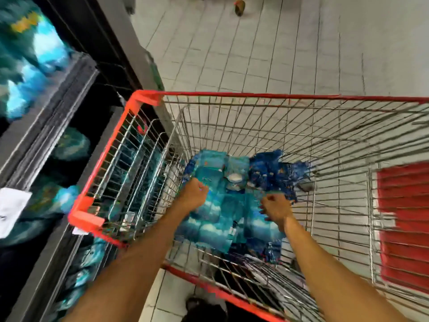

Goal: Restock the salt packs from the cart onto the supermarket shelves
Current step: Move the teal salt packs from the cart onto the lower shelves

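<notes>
Both my arms reach down into a wire cart point(209, 95) with a red rim. A pile of blue and teal salt packs point(228, 212) lies on the cart's floor. My left hand point(193, 194) is at the left edge of the pile with its fingers curled onto a teal pack. My right hand point(276, 208) is at the pile's right side, fingers curled down among the packs. Motion blur hides exactly how each hand holds. Dark blue packs point(274, 173) lie at the far side of the pile.
Dark shelves point(58, 105) stand to the left of the cart, holding blurred teal and blue packs point(27, 54). A white price tag point(11, 210) hangs on a shelf edge. A red panel point(404, 219) shows on the cart's right side. White tiled floor point(255, 49) lies ahead.
</notes>
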{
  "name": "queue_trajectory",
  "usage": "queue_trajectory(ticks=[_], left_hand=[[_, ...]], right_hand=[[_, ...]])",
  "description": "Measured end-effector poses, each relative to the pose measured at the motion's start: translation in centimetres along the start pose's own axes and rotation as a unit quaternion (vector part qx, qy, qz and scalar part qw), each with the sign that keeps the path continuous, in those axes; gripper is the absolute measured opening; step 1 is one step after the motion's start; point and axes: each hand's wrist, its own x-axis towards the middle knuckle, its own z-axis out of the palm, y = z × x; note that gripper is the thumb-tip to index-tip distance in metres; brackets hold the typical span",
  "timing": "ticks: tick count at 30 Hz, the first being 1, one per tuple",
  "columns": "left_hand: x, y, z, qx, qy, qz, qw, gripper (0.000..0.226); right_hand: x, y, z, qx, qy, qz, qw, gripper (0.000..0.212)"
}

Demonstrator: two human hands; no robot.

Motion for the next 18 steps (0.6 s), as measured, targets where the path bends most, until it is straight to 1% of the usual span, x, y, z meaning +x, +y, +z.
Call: queue_trajectory(ticks=[1,2,3,4,5,6,7,9,10,11,13,15,16,18], left_hand=[[1.4,0.0,0.9,0.005,0.001,-0.018,1.0,0.031],[2.7,-0.1,1.7,0.013,-0.009,-0.033,0.999,0.019],[4.1,-0.6,2.6,0.021,-0.011,-0.045,0.999,0.017],[5.5,-1.3,3.6,0.043,-0.015,-0.058,0.997,0.035],[6.4,-1.9,4.2,0.057,-0.007,-0.067,0.996,0.046],[7.4,-2.5,4.8,0.065,0.007,-0.068,0.995,0.047],[8.4,-3.3,5.6,0.076,0.021,-0.067,0.995,0.048],[10.2,-4.5,7.1,0.101,0.034,-0.08,0.991,0.059],[10.6,-4.9,7.7,0.109,0.032,-0.089,0.99,0.064],[11.2,-5.4,8.4,0.11,0.034,-0.09,0.989,0.066],[11.9,-6.2,9.6,0.101,0.044,-0.093,0.99,0.069],[12.3,-6.8,10.3,0.103,0.055,-0.114,0.987,0.075],[12.7,-7.2,10.6,0.11,0.052,-0.124,0.985,0.079],[13.5,-8.0,11.0,0.103,0.031,-0.135,0.985,0.085]], right_hand=[[1.2,1.6,0.3,-0.02,-0.001,0.019,1.0,0.024],[2.5,3.0,0.7,-0.041,-0.003,0.032,0.999,0.025],[3.7,4.3,1.2,-0.063,-0.002,0.041,0.997,0.024],[4.9,5.5,1.7,-0.085,0.002,0.049,0.995,0.021],[5.9,6.4,2.2,-0.107,0.007,0.053,0.993,0.016],[7.3,7.6,2.7,-0.121,0.011,0.057,0.991,0.019],[8.5,8.6,3.1,-0.123,0.014,0.072,0.99,0.034],[10.5,10.8,3.8,-0.121,0.009,0.12,0.985,0.06],[11.3,11.9,4.0,-0.133,0.006,0.138,0.981,0.068],[12.0,12.9,4.4,-0.147,0.002,0.152,0.977,0.071],[12.9,14.3,5.0,-0.172,0.018,0.16,0.972,0.067],[13.2,14.6,5.5,-0.206,0.058,0.15,0.965,0.061],[13.2,14.6,5.7,-0.203,0.068,0.154,0.965,0.059],[13.4,14.9,6.0,-0.181,0.06,0.159,0.969,0.052]])
